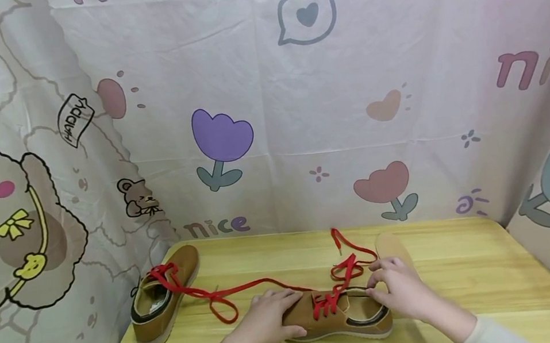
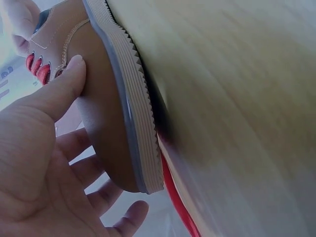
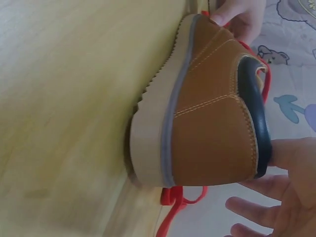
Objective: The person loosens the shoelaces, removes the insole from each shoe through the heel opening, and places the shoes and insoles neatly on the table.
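A brown lace-up shoe with red laces lies sole-down on the table, toe to the left. My left hand grips its toe end, thumb on the near side and fingers over the far side; in the left wrist view the thumb presses the brown upper. At the heel opening, my right hand pinches the far collar edge between thumb and index finger. The right wrist view shows the dark padded collar at its fingertips, the other fingers spread behind the heel.
A matching brown shoe stands at the table's left edge, its red lace trailing toward the middle. A loose red lace end curls behind the held shoe. Beyond my right hand lies a flat tan insole. Printed curtains enclose the table.
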{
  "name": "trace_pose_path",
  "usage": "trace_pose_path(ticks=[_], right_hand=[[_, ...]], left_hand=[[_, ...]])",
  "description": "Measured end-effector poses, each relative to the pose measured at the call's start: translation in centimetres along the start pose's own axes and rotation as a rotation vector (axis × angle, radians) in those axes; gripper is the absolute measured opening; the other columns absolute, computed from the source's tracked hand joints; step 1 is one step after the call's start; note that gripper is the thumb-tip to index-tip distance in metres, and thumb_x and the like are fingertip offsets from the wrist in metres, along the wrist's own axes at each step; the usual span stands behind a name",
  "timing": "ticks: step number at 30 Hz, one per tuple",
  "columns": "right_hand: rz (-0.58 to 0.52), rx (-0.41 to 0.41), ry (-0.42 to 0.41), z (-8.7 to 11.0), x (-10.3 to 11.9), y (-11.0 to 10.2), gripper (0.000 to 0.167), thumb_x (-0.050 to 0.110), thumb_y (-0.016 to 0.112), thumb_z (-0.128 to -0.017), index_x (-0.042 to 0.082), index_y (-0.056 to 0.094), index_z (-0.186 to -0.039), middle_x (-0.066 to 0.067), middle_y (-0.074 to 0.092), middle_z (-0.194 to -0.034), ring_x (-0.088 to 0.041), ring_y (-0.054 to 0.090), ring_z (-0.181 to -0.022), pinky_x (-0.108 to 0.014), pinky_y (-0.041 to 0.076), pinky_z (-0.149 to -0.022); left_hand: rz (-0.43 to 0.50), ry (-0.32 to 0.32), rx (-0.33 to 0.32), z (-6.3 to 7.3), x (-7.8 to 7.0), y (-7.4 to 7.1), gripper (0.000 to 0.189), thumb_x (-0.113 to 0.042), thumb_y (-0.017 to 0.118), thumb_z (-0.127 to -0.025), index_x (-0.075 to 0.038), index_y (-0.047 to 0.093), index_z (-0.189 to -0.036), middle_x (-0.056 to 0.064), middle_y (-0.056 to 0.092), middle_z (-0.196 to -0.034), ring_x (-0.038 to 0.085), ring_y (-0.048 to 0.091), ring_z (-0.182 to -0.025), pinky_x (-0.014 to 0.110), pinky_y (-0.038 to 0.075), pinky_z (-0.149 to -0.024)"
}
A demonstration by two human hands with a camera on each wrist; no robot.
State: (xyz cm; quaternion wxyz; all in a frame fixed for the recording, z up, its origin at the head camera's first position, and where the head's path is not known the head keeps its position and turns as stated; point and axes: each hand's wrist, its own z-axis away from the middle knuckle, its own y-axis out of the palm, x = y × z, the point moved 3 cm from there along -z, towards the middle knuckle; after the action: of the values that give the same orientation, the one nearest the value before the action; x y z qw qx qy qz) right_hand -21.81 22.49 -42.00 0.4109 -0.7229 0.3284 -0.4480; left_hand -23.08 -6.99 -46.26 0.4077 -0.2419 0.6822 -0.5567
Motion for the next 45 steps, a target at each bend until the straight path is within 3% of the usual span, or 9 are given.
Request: trace_pose_path(ticks=[11, 25, 32, 38, 45], right_hand=[[0.027, -0.012, 0.008, 0.3, -0.1, 0.4, 0.017, 0.020, 0.080, -0.083, 0.027, 0.068, -0.073, -0.012, 0.066, -0.122, -0.037, 0.053, -0.115, -0.061, 0.043, -0.097], [0.046, -0.001, -0.003, 1.0, 0.9, 0.8, 0.026, 0.019, 0.080, -0.085, 0.029, 0.060, -0.071, -0.009, 0.066, -0.118, -0.033, 0.053, -0.115, -0.053, 0.044, -0.098], [0.053, -0.001, -0.030, 1.3, 1.5, 0.8, 0.027, 0.019, 0.078, -0.085, 0.028, 0.057, -0.070, -0.009, 0.067, -0.117, -0.030, 0.053, -0.112, -0.052, 0.043, -0.098], [0.062, 0.007, -0.038, 1.5, 1.7, 0.7, 0.029, 0.020, 0.078, -0.085, 0.029, 0.055, -0.069, -0.005, 0.066, -0.116, -0.025, 0.051, -0.109, -0.051, 0.043, -0.095], [0.062, 0.011, -0.070, 1.7, 1.9, 0.9, 0.030, 0.020, 0.077, -0.084, 0.029, 0.053, -0.069, -0.006, 0.066, -0.115, -0.026, 0.051, -0.109, -0.051, 0.044, -0.093]], left_hand=[[0.009, 0.002, 0.011, 0.0, 0.1, -0.3, 0.075, -0.062, 0.070, -0.082, -0.024, 0.055, -0.145, -0.001, 0.055, -0.145, 0.024, 0.052, -0.125, 0.045, 0.040, -0.092], [0.029, 0.027, 0.010, -0.9, 1.4, -0.7, 0.073, -0.059, 0.071, -0.083, -0.023, 0.056, -0.145, 0.003, 0.054, -0.146, 0.030, 0.050, -0.131, 0.055, 0.037, -0.100], [-0.021, 0.050, -0.020, -1.6, 1.9, -0.9, 0.071, -0.057, 0.073, -0.082, -0.024, 0.059, -0.142, 0.002, 0.057, -0.143, 0.028, 0.051, -0.129, 0.051, 0.038, -0.096], [-0.025, 0.053, -0.014, -2.2, 2.3, -0.8, 0.069, -0.056, 0.073, -0.082, -0.025, 0.059, -0.142, 0.003, 0.056, -0.145, 0.030, 0.050, -0.132, 0.057, 0.036, -0.102], [-0.041, 0.065, -0.023, -3.2, 2.9, -0.7, 0.065, -0.054, 0.072, -0.082, -0.027, 0.061, -0.141, 0.002, 0.055, -0.146, 0.027, 0.049, -0.133, 0.055, 0.036, -0.103]])
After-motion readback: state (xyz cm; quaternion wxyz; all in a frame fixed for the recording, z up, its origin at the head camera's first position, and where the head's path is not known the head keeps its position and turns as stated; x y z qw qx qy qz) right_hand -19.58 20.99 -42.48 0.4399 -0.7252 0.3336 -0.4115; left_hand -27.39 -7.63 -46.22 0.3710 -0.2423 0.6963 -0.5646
